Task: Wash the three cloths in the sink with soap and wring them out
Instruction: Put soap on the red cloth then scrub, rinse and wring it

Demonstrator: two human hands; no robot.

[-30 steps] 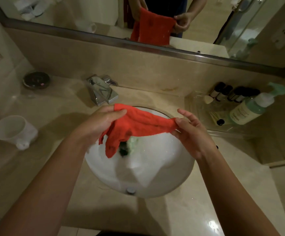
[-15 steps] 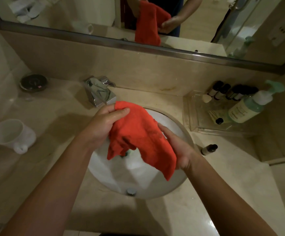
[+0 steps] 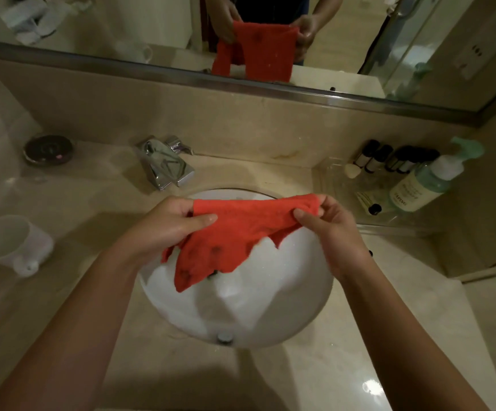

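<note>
Over the white sink (image 3: 270,307), two bare arms reach in from the near edge. The sink is round and sits in the pale stone bench (image 3: 314,378), and a small metal hole shows on its near wall. A bit farther in, both hands hold up one red cloth (image 3: 234,229) above the bowl. The left hand (image 3: 163,225) grips the left top corner, with its thumb on top of the cloth and its fingers curled under. The right hand (image 3: 334,229) pinches the right top corner between thumb and fingers. The top edge is pulled out flat between the hands, and the rest hangs down with a ragged lower edge toward the drain. The cloth has a few dark spots on it. I can only see this one cloth. On the left of the bench a white cup (image 3: 9,241) lies on its side, well apart from the sink. Just past the sink on the far left stands a shiny tap (image 3: 166,164), and farther left sits a dark round dish (image 3: 48,149). On the right is a clear tray (image 3: 341,179) with little dark bottles (image 3: 394,157) and a green pump bottle (image 3: 430,179) that leans back. At the far wall a mirror (image 3: 122,28) shows the red cloth and both hands again.
</note>
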